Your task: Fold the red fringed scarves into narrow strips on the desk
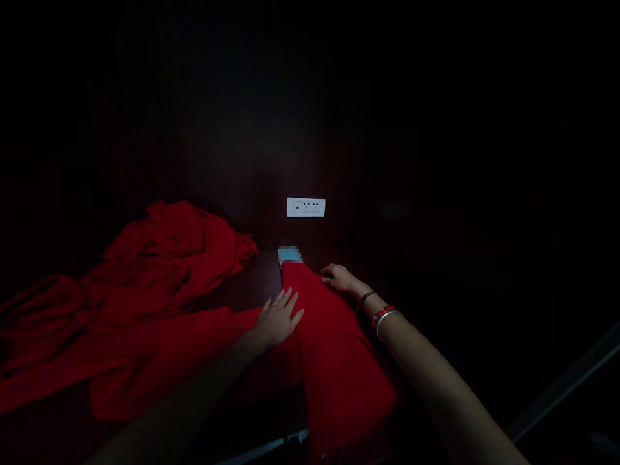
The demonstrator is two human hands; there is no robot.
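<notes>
A red fringed scarf lies flat and lengthwise on a dark surface, its near fringe hanging toward me over the front edge. My left hand rests on its left edge with the fingers spread. At the scarf's right edge, near the far end, lies my right hand, fingers stretched out toward the left; whether the fingertips pinch the cloth is hard to make out in the dim light. More red cloth runs leftward from under my left hand.
A crumpled heap of red cloth with fringes sits at the left. Just beyond the scarf's far end is a blurred pale-blue item. A white socket panel is on the dark back wall. The surroundings are very dark.
</notes>
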